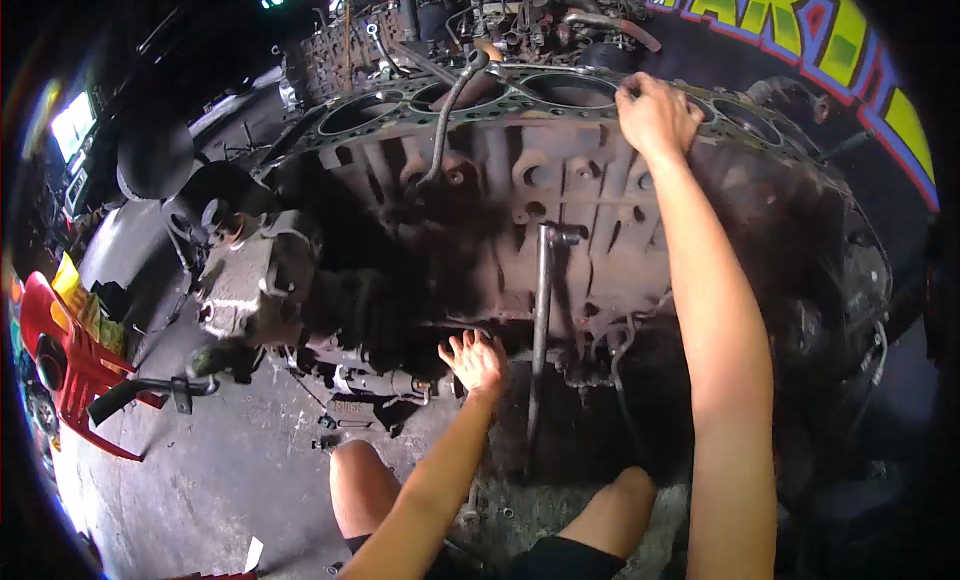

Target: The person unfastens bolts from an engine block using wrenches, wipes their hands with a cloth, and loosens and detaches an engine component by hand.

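The engine block (600, 210) was the largest thing, and it stood across the space directly in front of you. It looked heavy, so it was reasonable to take it as a firm support. At its left there was a metal housing (255, 280) with an uneven shape, and it was prudent not to reach past it quickly. The long bar (542, 310) hung almost upright along the block's side; I could not tell how firmly its head was seated, so it was better not to lean on it. The curved rod (440, 120), farther left, rose above the block's top edge and could be knocked by a wide movement. The cylinder bore (568, 90) was open at the top, and small loose parts were best kept out of it. Your right hand (658, 118) was just beside this bore, with fingers bent at the top edge; whether they pinched something, I could not tell. Your left hand (475, 362) was low, near the block's bottom edge, with fingers spread and nothing visible in its grasp. The two were well apart, so a light touch before any pressure was the safer way.
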Demonstrator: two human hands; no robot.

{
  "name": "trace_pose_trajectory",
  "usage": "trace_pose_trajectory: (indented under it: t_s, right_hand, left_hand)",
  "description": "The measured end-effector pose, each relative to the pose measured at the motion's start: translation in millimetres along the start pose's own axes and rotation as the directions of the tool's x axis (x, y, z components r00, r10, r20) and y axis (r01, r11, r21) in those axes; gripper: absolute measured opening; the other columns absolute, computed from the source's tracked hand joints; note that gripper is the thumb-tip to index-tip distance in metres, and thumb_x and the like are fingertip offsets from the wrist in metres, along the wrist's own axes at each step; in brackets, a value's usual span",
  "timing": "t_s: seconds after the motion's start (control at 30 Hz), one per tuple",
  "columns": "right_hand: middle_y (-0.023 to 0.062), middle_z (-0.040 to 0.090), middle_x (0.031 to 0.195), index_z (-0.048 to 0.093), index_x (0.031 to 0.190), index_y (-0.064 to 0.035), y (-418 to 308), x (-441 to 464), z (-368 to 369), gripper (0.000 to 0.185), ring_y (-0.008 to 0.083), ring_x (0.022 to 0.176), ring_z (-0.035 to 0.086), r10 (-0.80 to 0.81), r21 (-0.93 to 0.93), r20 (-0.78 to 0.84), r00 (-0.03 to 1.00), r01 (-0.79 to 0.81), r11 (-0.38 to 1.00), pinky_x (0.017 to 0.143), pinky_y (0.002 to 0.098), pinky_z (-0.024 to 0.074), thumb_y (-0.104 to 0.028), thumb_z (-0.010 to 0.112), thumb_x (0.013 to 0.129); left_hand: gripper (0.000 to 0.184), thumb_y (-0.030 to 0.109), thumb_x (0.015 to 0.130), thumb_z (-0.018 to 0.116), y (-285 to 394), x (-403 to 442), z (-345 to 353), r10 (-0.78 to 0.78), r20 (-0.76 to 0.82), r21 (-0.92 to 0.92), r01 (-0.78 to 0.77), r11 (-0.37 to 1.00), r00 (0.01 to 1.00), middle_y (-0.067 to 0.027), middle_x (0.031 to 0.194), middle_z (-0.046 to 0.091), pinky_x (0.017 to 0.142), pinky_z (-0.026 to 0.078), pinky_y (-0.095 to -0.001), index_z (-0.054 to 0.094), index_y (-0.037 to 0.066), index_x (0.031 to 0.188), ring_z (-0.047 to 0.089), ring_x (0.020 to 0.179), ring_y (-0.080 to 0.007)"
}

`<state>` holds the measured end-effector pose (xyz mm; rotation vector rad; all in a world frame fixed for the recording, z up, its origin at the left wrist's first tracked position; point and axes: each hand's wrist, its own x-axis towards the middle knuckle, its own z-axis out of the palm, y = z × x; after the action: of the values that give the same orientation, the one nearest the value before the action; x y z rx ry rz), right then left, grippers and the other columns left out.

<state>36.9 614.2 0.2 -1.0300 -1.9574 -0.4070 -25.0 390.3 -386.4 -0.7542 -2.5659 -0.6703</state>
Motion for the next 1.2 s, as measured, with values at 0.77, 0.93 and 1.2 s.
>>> trace_pose_trajectory:
  t_s: [0.77,0.93,1.2]
  right_hand:
    - [0.0197,0.064,0.106,0.064,0.108,-0.0055,-61.6,-697.5,63.7,0.038,0.0389,0.1,0.062,-0.006,0.014,1.0,0.026,-0.318,0.948,0.087,0.0494,0.0482,-0.034,0.063,0.082]
    - [0.022,0.062,0.115,0.056,0.122,-0.0034,-53.6,-725.7,59.5,0.036,0.0361,0.108,0.06,-0.068,0.061,0.995,-0.074,-0.096,0.994,0.091,0.0489,0.0473,-0.022,0.048,0.092]
    - [0.0155,0.064,0.108,0.04,0.139,-0.0036,-21.4,-650.0,19.2,0.056,0.0268,0.089,0.065,-0.091,0.013,0.995,-0.04,-0.857,0.515,0.081,0.0373,0.0515,-0.012,0.057,0.087]
  left_hand:
    - [0.045,0.045,0.087,0.051,-63.7,-19.9,-4.6,0.405,0.277,0.014,-0.425,0.905,0.871,-0.018,0.14,0.041,0.11,0.014,-0.0626,0.066,0.012,0.115,0.032,0.132,-0.0377]
    - [0.045,0.045,0.087,0.05,-60.1,-17.7,-1.8,0.374,0.286,0.066,-0.408,0.911,0.882,-0.0168,0.136,0.043,0.111,0.012,-0.0622,0.066,0.013,0.115,0.031,0.132,-0.0363]
    - [0.047,0.045,0.093,0.043,-64.6,-18.8,-2.5,0.384,0.346,-0.03,-0.399,0.916,0.856,-0.0168,0.139,0.041,0.111,0.009,-0.0638,0.062,0.012,0.12,0.03,0.133,-0.0374]
